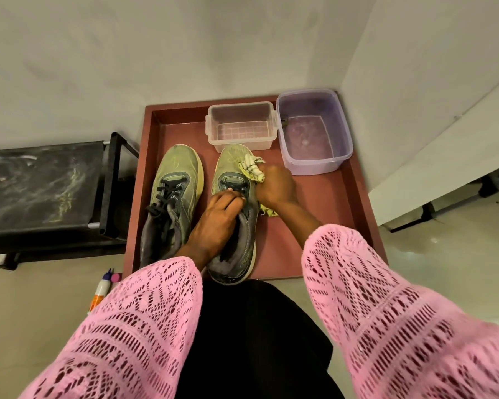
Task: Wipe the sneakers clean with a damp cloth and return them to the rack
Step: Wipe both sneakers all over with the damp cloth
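The left hand (217, 215) gripped the worn grey-green mesh sneaker (234, 214) at its tongue; the right hand (274, 184) clutched the bunched yellow-white damp cloth (251, 167) against its toe side. Firm bracing and short strokes were advisable.

The person wears a pink openwork knit top with wide, loose sleeves; the left sleeve (144, 321) and right sleeve (386, 318) both show lace-like bands of small holes and zigzag patterns. The cuffs flare and end at the wrists. A plain black garment (257, 335) covers the lap between them.
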